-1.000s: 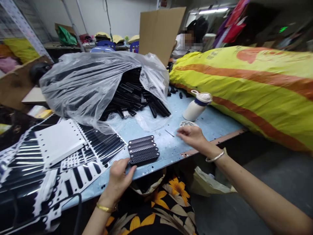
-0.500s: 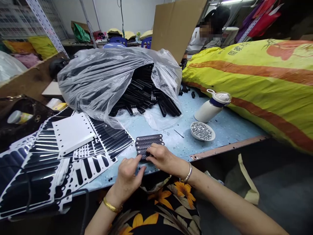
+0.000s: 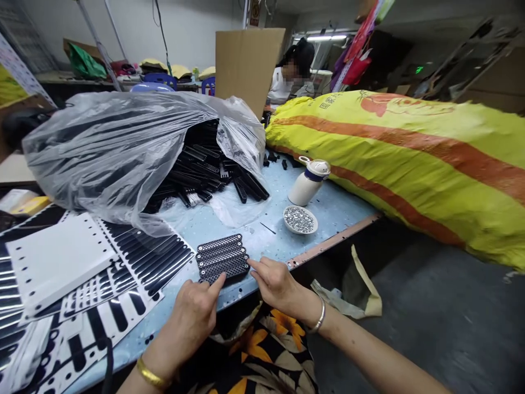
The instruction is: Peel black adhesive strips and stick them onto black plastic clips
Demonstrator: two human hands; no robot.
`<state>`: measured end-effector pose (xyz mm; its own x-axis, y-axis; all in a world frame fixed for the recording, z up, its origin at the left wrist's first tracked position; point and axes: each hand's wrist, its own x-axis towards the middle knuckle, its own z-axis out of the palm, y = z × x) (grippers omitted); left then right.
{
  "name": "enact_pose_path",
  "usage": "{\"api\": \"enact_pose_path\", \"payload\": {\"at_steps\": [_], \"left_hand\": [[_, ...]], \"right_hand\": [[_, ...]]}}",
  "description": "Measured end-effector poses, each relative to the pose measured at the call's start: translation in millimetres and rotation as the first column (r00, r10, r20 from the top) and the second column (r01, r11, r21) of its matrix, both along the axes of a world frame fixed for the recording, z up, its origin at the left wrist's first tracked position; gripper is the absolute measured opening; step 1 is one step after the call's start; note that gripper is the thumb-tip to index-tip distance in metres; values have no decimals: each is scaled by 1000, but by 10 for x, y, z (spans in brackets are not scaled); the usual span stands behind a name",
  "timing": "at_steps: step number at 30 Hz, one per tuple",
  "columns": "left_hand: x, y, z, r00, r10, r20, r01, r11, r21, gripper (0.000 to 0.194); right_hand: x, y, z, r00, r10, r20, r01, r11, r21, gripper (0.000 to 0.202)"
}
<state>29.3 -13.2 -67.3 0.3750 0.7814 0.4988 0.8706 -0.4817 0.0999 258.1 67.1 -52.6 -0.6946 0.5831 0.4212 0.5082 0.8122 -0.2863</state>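
Low in the frame's centre, the left hand (image 3: 196, 311) touches its forefinger to the near edge of the black combs (image 3: 222, 257) stacked on the blue counter (image 3: 336, 210). Just right of them, the right hand (image 3: 275, 282) rests with fingers loosely curled, pinching nothing visible. A bowl (image 3: 300, 220) sits further right.

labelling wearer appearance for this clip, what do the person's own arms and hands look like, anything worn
Both arms are bare, with no sleeves or gloves in view. The left hand has a gold bangle at the wrist; the right hand has a thin silver bangle. No rings can be made out. Below the arms shows a dark garment with orange-yellow flowers.
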Motion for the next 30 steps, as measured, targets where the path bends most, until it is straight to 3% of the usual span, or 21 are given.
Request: {"api": "enact_pose_path", "payload": {"at_steps": [8, 15, 26, 30], "left_hand": [[-30, -14, -4, 1000, 2, 11, -1, 994, -105, 40], [0, -37, 61, 999, 46, 22, -40, 978, -205, 40], [-21, -40, 34, 994, 53, 99, -35, 984, -177, 41], [-8, -35, 60, 998, 49, 32, -41, 980, -195, 45]], "right_hand": [[124, -18, -60, 999, -20, -29, 22, 998, 66, 28], [89, -21, -101, 998, 28, -51, -27, 999, 22, 33], [34, -34, -228, 992, 121, -36, -117, 988, 105, 41], [58, -27, -270, 991, 127, -28, -124, 988, 90, 47]]}}
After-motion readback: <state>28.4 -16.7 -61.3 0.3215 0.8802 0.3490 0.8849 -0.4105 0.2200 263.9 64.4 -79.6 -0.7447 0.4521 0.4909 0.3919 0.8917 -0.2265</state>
